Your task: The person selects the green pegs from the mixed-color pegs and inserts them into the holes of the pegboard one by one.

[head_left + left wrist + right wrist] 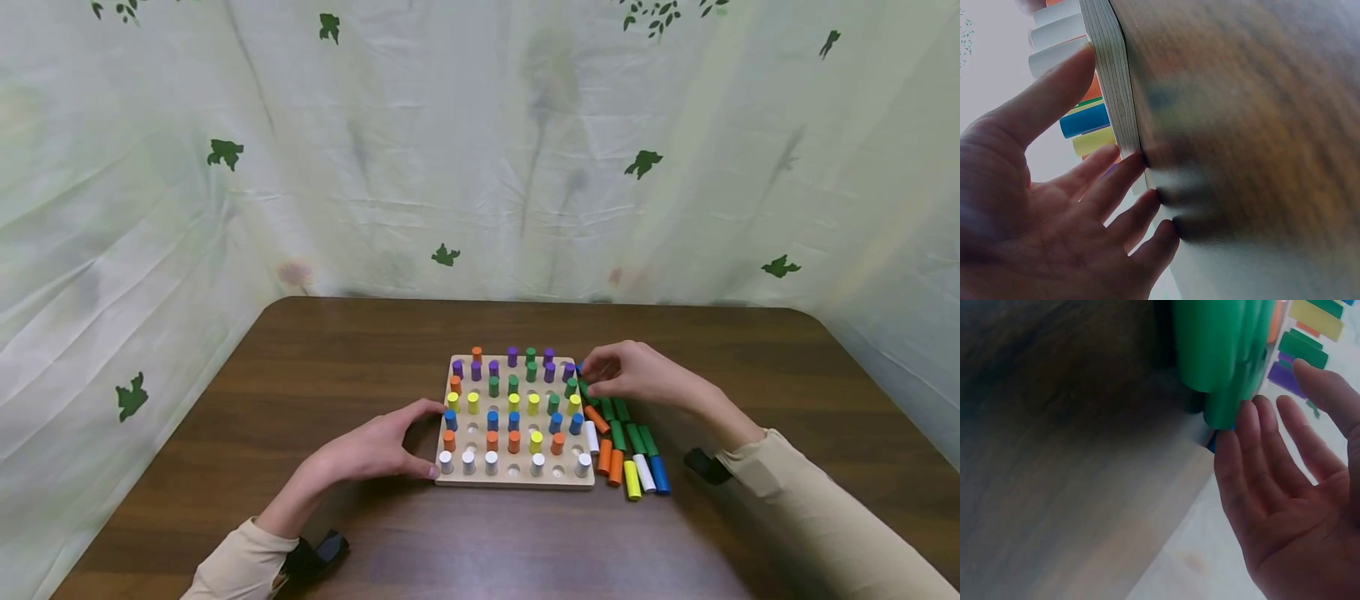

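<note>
A wooden pegboard (525, 483) stands on the table, holding rows of white, orange, blue, yellow, green and purple pegs, with some bare holes. My left hand (375, 446) rests along its left side. The thumb touches the near left corner, and the spread fingers touch the side edge and tabletop in the left wrist view. My right hand (641, 375) is at the far right corner, beside loose green pegs (1210, 350). Its fingers are extended, fingertips by the end of a green peg, thumb apart. No peg shows between thumb and fingers.
Loose pegs lie to the right of the board: several green, orange pegs (615, 468), white ones (643, 472), a yellow one (632, 481) and a blue one (659, 475). The brown wooden table (337, 350) meets a pale curtain (487, 167) with leaf shapes behind it.
</note>
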`<state>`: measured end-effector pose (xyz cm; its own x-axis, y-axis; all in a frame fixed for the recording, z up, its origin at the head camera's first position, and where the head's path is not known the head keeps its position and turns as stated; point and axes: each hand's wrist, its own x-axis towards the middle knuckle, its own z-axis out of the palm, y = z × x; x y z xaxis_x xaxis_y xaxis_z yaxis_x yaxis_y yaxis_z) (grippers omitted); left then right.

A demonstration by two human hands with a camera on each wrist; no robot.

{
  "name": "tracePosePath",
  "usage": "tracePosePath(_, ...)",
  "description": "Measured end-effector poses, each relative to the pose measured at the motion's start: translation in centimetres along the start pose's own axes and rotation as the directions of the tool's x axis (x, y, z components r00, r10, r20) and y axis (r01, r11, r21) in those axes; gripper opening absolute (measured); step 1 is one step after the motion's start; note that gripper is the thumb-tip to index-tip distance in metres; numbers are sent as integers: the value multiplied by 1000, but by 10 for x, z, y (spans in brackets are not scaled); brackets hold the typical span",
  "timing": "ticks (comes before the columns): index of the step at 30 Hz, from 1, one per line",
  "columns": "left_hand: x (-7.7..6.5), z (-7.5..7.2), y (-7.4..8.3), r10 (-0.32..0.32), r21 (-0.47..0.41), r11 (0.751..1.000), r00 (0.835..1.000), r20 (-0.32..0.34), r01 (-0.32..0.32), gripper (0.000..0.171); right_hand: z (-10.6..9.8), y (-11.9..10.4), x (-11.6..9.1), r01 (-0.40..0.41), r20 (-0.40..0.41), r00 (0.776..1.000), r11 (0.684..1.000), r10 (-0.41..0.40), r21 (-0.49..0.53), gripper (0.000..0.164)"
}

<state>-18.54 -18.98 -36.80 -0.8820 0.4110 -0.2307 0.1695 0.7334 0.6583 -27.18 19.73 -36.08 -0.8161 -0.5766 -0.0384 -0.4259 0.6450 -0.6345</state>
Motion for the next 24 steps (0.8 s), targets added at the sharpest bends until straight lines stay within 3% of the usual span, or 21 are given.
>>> tracePosePath(16,0,-1,2,-17,2,1000,1000,7,17,77,8,6,13,-88,20,996,996,89,-31,25)
tracePosePath(24,0,-1,2,-21,3,1000,1000,7,21,75,6,7,8,-58,0,998,998,58,32,21)
